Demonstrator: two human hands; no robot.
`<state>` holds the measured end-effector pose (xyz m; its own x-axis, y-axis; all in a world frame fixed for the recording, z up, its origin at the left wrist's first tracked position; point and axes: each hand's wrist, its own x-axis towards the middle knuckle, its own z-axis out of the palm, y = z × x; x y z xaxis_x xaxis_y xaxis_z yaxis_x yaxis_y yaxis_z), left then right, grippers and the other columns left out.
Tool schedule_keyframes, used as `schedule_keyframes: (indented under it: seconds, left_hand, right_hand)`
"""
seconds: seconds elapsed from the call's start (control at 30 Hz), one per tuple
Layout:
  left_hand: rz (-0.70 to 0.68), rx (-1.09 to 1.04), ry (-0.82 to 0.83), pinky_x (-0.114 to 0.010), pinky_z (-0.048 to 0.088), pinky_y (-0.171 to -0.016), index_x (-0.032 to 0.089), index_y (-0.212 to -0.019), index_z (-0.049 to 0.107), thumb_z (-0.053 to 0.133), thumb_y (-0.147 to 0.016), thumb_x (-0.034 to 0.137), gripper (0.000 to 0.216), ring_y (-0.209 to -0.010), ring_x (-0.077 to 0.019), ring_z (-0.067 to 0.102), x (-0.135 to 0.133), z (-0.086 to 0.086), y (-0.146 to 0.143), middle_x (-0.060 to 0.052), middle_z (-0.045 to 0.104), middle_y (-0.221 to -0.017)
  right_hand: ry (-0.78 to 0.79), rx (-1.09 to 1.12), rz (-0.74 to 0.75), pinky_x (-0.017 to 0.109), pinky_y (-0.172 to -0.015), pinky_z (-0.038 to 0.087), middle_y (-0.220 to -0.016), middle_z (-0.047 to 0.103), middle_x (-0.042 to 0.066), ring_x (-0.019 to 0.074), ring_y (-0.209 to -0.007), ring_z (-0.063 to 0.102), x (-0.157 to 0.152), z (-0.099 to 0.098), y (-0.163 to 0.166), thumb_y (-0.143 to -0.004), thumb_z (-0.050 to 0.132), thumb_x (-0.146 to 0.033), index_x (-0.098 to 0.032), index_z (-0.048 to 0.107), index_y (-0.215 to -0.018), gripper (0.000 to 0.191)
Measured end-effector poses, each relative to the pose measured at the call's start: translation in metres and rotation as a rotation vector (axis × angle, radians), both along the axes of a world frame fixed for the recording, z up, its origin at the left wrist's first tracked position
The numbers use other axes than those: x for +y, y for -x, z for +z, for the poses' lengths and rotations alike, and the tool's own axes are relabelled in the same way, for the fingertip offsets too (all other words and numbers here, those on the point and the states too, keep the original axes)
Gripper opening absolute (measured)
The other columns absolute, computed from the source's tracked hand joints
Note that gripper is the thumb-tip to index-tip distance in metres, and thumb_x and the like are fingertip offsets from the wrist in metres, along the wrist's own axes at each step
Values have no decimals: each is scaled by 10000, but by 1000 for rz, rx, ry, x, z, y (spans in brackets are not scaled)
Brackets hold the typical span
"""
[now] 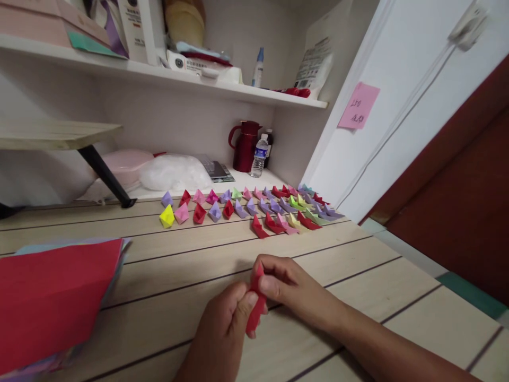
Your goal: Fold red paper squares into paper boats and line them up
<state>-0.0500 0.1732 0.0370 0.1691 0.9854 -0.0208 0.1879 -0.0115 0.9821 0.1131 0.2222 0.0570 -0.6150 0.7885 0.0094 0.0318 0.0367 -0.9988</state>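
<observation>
Both my left hand point(222, 329) and right hand point(286, 289) pinch a folded red paper point(254, 310) near me; far right, a pink note point(358, 106) carries handwriting I cannot read.

both hands bare: left hand point(220, 331), right hand point(286, 289); nails look short, right forearm point(382, 345) uncovered right down to frame edge
</observation>
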Motion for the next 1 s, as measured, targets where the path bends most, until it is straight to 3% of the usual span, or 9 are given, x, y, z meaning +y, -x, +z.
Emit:
schedule_keyframes:
  seconds: [0.1,0.23,0.33,0.6,0.67,0.8,0.93,1.0]
  left_hand:
    - [61,142,-90,-257,373,-618,228,-703,523,401,-926,451,338,-661,-161,506,0,-5,0,16,541,-667]
    - [77,314,-232,-274,381,-699,228,-672,531,392,-935,399,343,-706,-171,537,3,-11,4,6,582,-686]
    - [72,353,-282,-277,379,-709,229,-671,555,393,-938,376,345,-687,-168,545,5,-10,6,11,609,-675]
    - [-39,171,-190,-257,382,-659,242,-682,599,403,-947,402,366,-656,-165,552,9,4,8,18,620,-673]
    - [-6,191,-215,-266,381,-697,248,-684,609,440,-932,389,332,-673,-177,553,9,4,9,13,624,-671]
    - [31,303,-301,-293,357,-744,243,-558,544,491,-892,327,348,-670,-191,531,8,1,9,7,576,-600]
    - [-21,312,-284,-299,358,-747,240,-566,586,487,-895,340,357,-655,-180,527,7,4,6,11,592,-600]
    - [53,229,-192,-289,367,-678,235,-594,605,500,-886,391,347,-626,-175,517,7,7,7,17,582,-591]
  right_hand:
    - [-5,-75,-70,220,-573,383,-672,574,-24,108,-620,512,1,-3,0,-686,836,-464,-159,546,-726,423]
    - [71,-38,-90,227,-586,434,-659,627,1,107,-594,562,3,-7,0,-755,775,-474,-139,595,-713,382]
    - [123,0,-93,229,-571,450,-627,654,11,112,-562,593,4,-8,3,-719,790,-504,-135,608,-686,412]
    - [193,84,-93,242,-576,461,-609,670,21,114,-528,601,4,-11,7,-797,669,-599,-144,597,-695,472]
    - [161,101,-81,229,-592,453,-636,658,7,106,-568,589,4,-10,5,-777,728,-539,-152,572,-718,422]
    - [158,33,-9,164,-460,335,-600,538,-71,57,-501,433,5,-4,-1,-653,862,-427,-176,515,-722,434]
    - [173,-47,68,182,-464,328,-532,531,-66,63,-464,426,4,-1,-4,-782,755,-459,-172,519,-686,384]
    - [185,3,32,209,-503,377,-507,574,-42,84,-458,478,2,-4,-1,-833,690,-490,-174,523,-675,390]
